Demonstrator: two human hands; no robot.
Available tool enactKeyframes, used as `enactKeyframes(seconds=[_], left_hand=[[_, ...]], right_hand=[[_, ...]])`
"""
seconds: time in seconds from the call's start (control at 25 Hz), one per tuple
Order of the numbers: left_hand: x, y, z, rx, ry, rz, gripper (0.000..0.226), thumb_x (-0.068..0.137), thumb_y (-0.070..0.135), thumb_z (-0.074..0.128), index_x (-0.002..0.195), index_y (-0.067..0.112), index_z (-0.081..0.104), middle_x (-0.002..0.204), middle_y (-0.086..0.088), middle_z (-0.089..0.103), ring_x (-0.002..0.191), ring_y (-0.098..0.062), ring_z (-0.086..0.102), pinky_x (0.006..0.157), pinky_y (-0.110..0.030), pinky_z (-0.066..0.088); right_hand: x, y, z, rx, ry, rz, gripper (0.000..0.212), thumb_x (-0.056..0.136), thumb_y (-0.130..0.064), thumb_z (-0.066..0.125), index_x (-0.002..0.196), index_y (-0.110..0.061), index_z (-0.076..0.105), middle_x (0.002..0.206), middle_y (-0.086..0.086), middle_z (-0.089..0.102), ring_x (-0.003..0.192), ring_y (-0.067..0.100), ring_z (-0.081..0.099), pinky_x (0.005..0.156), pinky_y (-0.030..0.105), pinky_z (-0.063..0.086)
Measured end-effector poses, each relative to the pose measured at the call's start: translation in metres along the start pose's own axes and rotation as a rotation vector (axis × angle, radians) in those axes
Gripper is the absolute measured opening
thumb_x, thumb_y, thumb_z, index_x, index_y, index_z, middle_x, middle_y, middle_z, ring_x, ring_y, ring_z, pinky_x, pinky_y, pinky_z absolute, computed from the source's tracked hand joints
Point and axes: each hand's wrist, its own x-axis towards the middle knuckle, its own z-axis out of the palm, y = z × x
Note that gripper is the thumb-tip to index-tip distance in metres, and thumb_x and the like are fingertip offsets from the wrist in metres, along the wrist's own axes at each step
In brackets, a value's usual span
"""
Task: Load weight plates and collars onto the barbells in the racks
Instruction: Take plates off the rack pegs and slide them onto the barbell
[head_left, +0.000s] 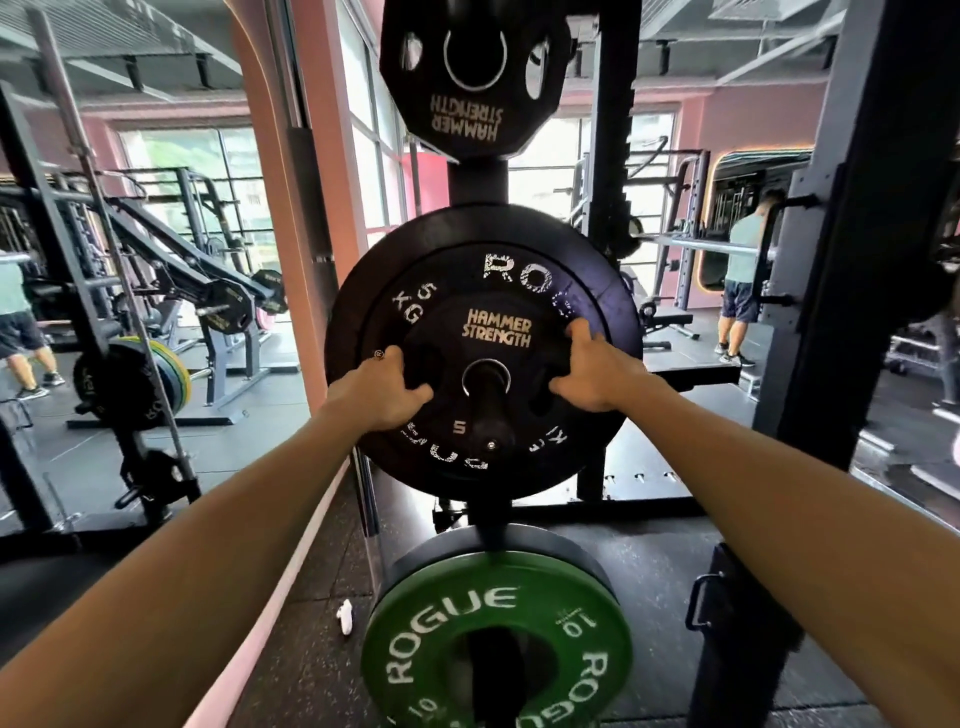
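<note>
A small black Hammer Strength plate (496, 332) marked 5 sits on a horizontal storage peg (488, 410), in front of a larger black Rogue bumper plate (597, 291). My left hand (382, 392) grips the small plate's left grip hole. My right hand (592, 369) grips its right grip hole. Both arms reach straight forward. Another black Hammer Strength plate (467, 98) hangs on the peg above. A green Rogue 10 plate (493, 639) hangs on the peg below.
The rack's dark upright (852, 260) stands to the right. A loaded barbell with coloured plates (135, 384) rests in a rack at left. People stand at far left (21, 332) and far right (743, 275). A small white object (344, 617) lies on the rubber floor.
</note>
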Motion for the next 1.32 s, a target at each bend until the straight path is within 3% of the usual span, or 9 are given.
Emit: enactKeyframes(seconds=[0.2,0.4,0.64,0.76,0.88,1.0,1.16,1.32], left_hand=[[-0.071,0.020,-0.029,-0.085,0.068,0.026,0.057,0.073,0.069,0.054,0.111,0.027,0.052,0.115,-0.005,0.063,0.105,-0.030,0.059,0.092,-0.043,0.048],[-0.137,0.042,-0.058,-0.099,0.057,0.021,0.056,0.080,0.065,0.061,0.118,0.024,0.055,0.116,-0.005,0.063,0.105,-0.026,0.057,0.090,-0.037,0.045],[-0.208,0.069,-0.091,-0.116,0.032,0.027,0.073,0.059,0.079,0.053,0.112,0.028,0.056,0.115,-0.003,0.061,0.104,-0.023,0.057,0.092,-0.038,0.046],[-0.252,0.086,-0.098,-0.141,0.044,0.044,0.082,0.059,0.079,0.054,0.121,0.025,0.055,0.123,-0.004,0.060,0.112,-0.023,0.056,0.096,-0.039,0.045],[-0.295,0.109,-0.094,-0.157,0.058,0.074,0.070,0.073,0.070,0.064,0.124,0.024,0.054,0.124,-0.006,0.059,0.109,-0.023,0.055,0.090,-0.035,0.043],[-0.336,0.145,-0.087,-0.195,0.086,0.109,0.059,0.079,0.062,0.067,0.122,0.024,0.055,0.125,-0.006,0.059,0.107,-0.022,0.055,0.085,-0.032,0.040],[-0.375,0.207,-0.085,-0.222,0.064,0.153,0.066,0.076,0.068,0.064,0.127,0.027,0.053,0.130,-0.007,0.056,0.116,-0.025,0.055,0.097,-0.038,0.044],[-0.394,0.289,-0.080,-0.247,0.020,0.263,0.068,0.077,0.068,0.062,0.129,0.026,0.052,0.130,-0.006,0.055,0.114,-0.024,0.054,0.096,-0.037,0.044]], right_hand=[[-0.058,0.012,-0.027,0.148,-0.049,-0.107,0.080,0.071,-0.048,0.067,0.137,-0.028,0.027,0.141,0.006,0.045,0.120,0.032,0.053,0.100,0.050,0.044],[-0.113,0.026,-0.052,0.149,-0.080,-0.158,0.079,0.079,-0.051,0.068,0.143,-0.027,0.029,0.144,0.005,0.040,0.127,0.028,0.048,0.105,0.048,0.039],[-0.167,0.041,-0.088,0.152,-0.064,-0.166,0.083,0.075,-0.060,0.067,0.143,-0.029,0.030,0.145,0.003,0.038,0.127,0.027,0.047,0.106,0.050,0.038],[-0.209,0.052,-0.105,0.139,-0.059,-0.167,0.085,0.075,-0.061,0.067,0.144,-0.027,0.029,0.148,0.004,0.035,0.131,0.028,0.043,0.109,0.051,0.035],[-0.257,0.071,-0.122,0.128,-0.069,-0.171,0.086,0.075,-0.060,0.067,0.144,-0.027,0.028,0.150,0.004,0.034,0.131,0.028,0.044,0.108,0.049,0.036],[-0.312,0.102,-0.148,0.137,-0.072,-0.148,0.088,0.076,-0.057,0.070,0.146,-0.025,0.028,0.151,0.003,0.034,0.132,0.027,0.043,0.109,0.046,0.037],[-0.371,0.158,-0.190,0.089,-0.064,-0.061,0.089,0.076,-0.061,0.067,0.147,-0.028,0.024,0.154,0.002,0.029,0.135,0.029,0.040,0.111,0.051,0.032],[-0.420,0.227,-0.235,0.088,-0.019,0.044,0.089,0.076,-0.060,0.067,0.147,-0.028,0.023,0.155,0.003,0.030,0.136,0.027,0.039,0.111,0.047,0.034]])
